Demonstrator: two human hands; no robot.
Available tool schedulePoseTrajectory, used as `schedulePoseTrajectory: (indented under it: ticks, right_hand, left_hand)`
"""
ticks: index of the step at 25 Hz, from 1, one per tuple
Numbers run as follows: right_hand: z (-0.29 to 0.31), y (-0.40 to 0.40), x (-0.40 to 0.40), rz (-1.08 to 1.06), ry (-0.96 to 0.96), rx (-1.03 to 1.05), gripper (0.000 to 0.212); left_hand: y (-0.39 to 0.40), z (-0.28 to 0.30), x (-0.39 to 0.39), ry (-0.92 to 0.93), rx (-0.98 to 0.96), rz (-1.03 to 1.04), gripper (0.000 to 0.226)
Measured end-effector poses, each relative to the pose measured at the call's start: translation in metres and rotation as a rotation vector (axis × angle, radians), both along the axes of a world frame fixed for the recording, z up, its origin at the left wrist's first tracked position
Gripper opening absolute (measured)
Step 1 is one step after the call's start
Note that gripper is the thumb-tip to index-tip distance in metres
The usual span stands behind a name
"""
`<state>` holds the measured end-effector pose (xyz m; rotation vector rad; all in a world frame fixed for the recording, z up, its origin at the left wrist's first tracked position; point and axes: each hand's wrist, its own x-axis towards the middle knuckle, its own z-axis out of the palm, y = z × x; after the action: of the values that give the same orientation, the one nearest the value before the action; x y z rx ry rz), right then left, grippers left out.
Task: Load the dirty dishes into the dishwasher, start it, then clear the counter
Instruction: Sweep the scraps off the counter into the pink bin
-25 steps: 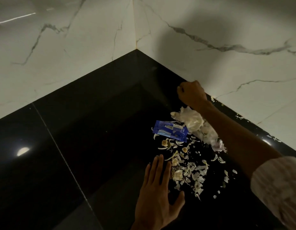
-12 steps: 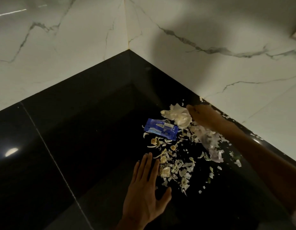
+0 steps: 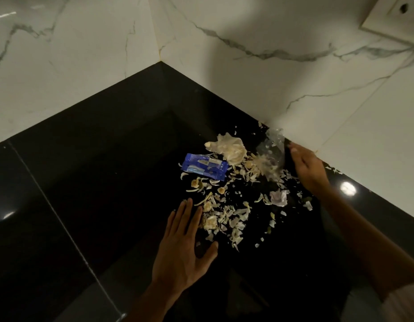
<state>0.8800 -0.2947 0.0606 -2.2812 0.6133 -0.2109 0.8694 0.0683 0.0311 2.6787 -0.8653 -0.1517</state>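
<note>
Pressing my left hand [image 3: 181,248] flat, fingers straight, on the black counter [image 3: 103,173] beside the peels [image 3: 224,217] | my right hand [image 3: 307,165], fingers relaxed, touches clear plastic [image 3: 272,154] at centre right

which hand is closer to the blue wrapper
Left. The left hand lies flat on the counter just below the blue wrapper; the right hand is off to its right by the wall, past the peels.

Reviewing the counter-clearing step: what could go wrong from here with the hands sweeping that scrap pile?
1. The peel scraps are small and spread wide; the flat left hand may leave or scatter some.
2. Bits lie along the wall edge behind the right hand and may get missed.
3. The blue wrapper and the crumpled clear plastic sit in the pile; light film may slide away rather than gather.
</note>
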Motion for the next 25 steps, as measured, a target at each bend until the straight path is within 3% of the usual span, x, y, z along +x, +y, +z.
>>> schedulePoseTrajectory:
  ticks: [4, 7, 9, 12, 15, 18, 20, 22, 23, 25]
  right_hand:
    - [0.013, 0.014, 0.001, 0.069, -0.05, 0.182, 0.043]
    - [0.02, 0.001, -0.032, -0.367, -0.24, 0.109, 0.043]
    - [0.015, -0.008, -0.064, -0.505, -0.183, 0.003, 0.044]
    - [-0.004, -0.003, -0.074, -0.32, -0.054, -0.068, 0.035]
    - [-0.001, 0.022, -0.058, -0.053, -0.016, 0.115, 0.035]
    - [0.01, 0.008, -0.055, -0.268, -0.225, 0.193, 0.036]
    - [0.005, -0.014, -0.06, -0.366, -0.181, 0.063, 0.043]
    - [-0.001, -0.007, -0.055, -0.191, 0.059, -0.164, 0.048]
    - [-0.003, 0.004, -0.05, -0.045, 0.126, -0.182, 0.049]
    - [0.0, 0.027, -0.047, 0.159, 0.121, 0.016, 0.052]
  left_hand:
    - [0.001, 0.001, 0.0, 0.002, -0.003, -0.003, 0.088]
    - [0.0, 0.002, -0.001, -0.004, -0.012, 0.004, 0.088]
    - [0.0, 0.002, -0.001, -0.006, -0.029, 0.007, 0.087]
    - [0.001, 0.001, 0.0, -0.013, -0.023, 0.005, 0.086]
    - [0.0, 0.002, -0.001, -0.007, -0.018, 0.006, 0.086]
    - [0.0, 0.004, -0.002, -0.005, -0.02, 0.002, 0.086]
    - [-0.001, 0.004, -0.001, -0.014, -0.028, 0.0, 0.085]
    - [-0.002, 0.004, -0.001, -0.014, -0.025, -0.002, 0.085]
    - [-0.002, 0.004, -0.001, -0.012, -0.025, 0.002, 0.085]
    - [-0.001, 0.004, -0.002, -0.008, -0.023, 0.005, 0.085]
